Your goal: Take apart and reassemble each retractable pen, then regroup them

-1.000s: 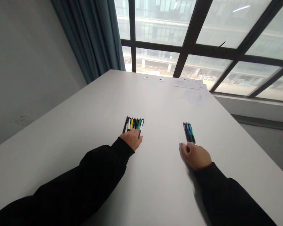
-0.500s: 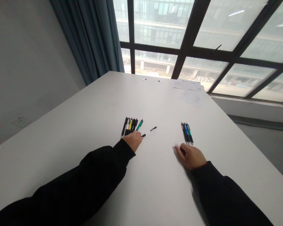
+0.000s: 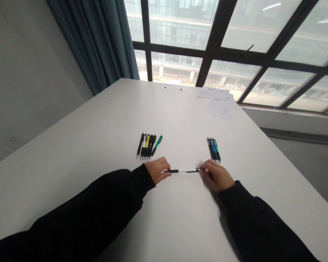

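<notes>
White-barrelled pen (image 3: 182, 171) is pinched between left hand (image 3: 156, 170) and, apparently, right hand (image 3: 218, 177) — judged light, stiff, best held by its ends.

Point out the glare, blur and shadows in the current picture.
Head view: window washed out, light streaks reflected in its upper-right panes; head view: fingers of the right hand slightly blurred, soft shadow left of the right sleeve; head view: print on the papers unreadable.
</notes>
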Demonstrator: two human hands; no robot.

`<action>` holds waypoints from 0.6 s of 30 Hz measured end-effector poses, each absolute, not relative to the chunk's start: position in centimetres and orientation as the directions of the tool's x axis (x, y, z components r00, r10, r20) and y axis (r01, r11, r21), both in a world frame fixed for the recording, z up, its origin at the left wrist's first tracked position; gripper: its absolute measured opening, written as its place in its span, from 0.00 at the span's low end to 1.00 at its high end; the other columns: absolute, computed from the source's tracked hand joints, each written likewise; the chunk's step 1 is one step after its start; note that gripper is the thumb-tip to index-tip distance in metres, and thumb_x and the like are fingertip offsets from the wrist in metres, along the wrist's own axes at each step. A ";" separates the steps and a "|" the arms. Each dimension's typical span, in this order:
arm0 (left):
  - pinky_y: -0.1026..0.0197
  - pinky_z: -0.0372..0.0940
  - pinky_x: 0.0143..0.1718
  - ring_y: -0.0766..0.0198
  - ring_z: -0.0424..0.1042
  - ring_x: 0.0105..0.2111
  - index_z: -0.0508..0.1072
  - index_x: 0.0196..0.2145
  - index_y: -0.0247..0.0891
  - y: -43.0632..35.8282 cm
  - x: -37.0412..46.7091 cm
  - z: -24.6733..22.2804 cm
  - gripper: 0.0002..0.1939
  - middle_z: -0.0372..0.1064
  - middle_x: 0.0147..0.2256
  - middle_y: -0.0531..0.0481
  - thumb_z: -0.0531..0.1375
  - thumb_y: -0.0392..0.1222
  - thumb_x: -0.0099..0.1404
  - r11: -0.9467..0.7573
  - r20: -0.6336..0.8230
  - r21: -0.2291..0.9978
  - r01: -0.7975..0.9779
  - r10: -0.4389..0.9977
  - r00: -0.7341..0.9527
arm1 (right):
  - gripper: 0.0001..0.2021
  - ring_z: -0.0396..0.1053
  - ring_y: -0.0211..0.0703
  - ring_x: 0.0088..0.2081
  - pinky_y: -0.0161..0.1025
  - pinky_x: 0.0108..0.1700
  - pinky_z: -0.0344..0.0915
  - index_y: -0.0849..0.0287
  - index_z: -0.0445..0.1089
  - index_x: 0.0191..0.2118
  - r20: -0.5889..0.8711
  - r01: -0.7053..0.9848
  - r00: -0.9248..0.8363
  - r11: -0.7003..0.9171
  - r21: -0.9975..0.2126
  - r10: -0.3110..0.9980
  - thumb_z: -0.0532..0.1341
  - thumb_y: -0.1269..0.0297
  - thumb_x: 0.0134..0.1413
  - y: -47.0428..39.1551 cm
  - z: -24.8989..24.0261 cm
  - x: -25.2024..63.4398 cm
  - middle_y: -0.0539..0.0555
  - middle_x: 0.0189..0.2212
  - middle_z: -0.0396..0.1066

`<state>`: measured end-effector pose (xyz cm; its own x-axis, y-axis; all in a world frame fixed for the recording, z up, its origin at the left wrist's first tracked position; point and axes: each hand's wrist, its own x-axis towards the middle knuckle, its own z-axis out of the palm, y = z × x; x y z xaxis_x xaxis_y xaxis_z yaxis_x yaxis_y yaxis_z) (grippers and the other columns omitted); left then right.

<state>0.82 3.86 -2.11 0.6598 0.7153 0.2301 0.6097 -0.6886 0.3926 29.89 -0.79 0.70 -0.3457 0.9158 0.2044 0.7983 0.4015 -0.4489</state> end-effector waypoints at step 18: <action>0.69 0.55 0.15 0.75 0.58 0.14 0.72 0.40 0.32 4.3 1.3 -1.6 0.16 0.77 0.31 0.45 0.56 0.48 0.65 -0.234 0.144 0.948 0.215 0.920 0.364 | 0.08 0.64 0.39 0.23 0.36 0.30 0.60 0.56 0.63 0.36 0.221 0.680 -0.161 0.271 -0.681 0.962 0.52 0.60 0.63 -1.4 0.1 29.5 0.48 0.22 0.68</action>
<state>1.25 4.35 -1.59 0.3640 0.9202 0.1442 0.2149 -0.2337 0.9483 29.49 -1.35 0.12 -0.1612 0.9619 0.2210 0.6803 0.2705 -0.6812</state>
